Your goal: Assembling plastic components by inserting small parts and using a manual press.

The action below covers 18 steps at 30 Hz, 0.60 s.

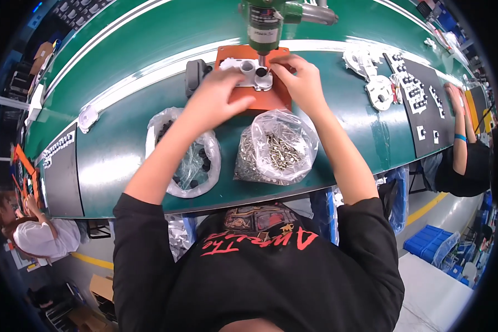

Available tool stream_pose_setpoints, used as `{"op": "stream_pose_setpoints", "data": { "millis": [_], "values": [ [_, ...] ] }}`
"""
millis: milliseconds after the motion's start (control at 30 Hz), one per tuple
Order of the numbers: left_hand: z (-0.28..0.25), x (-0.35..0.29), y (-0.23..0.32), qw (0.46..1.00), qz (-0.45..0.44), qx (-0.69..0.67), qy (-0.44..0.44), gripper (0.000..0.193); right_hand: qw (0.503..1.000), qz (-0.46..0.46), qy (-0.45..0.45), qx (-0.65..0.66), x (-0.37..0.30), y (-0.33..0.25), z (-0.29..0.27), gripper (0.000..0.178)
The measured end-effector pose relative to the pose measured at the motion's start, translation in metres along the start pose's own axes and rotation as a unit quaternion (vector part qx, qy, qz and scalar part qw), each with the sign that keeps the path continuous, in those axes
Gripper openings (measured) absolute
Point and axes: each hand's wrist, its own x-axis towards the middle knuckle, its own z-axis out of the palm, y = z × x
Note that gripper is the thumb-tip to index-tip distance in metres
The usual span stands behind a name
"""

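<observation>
A white plastic housing [264, 84] with round openings rests on the orange base plate [271, 102], beneath the green drill-like machine [264, 27]. A small black round part [261, 72] sits at one opening, just under the machine's metal tip. My left hand [218, 95] reaches over the housing's left side, thumb spread away from its fingers, fingertips slightly blurred. On the other side, my right hand [301, 80] has thumb and forefinger pinched close beside the tip and black part; whatever they grip is too small to make out.
Near me on the green table are a clear bag of metal screws [282, 152] and a bag with black parts [205, 160]. A dark block [195, 77] stands left of the plate. White parts [379, 91] and a dark mat [420, 105] lie right. People work at both sides.
</observation>
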Motion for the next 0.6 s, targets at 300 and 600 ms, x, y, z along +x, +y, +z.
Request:
{"op": "stream_pose_setpoints", "data": {
  "millis": [300, 600],
  "values": [
    [0.022, -0.007, 0.010, 0.985, 0.031, 0.152, 0.081, 0.066, 0.992, -0.061, -0.035, -0.102, 0.015, 0.002, 0.020, 0.018],
    [0.026, -0.010, 0.005, 0.983, 0.040, 0.145, 0.106, 0.069, 0.987, -0.113, -0.035, -0.109, 0.006, 0.000, 0.019, 0.020]
  ]
}}
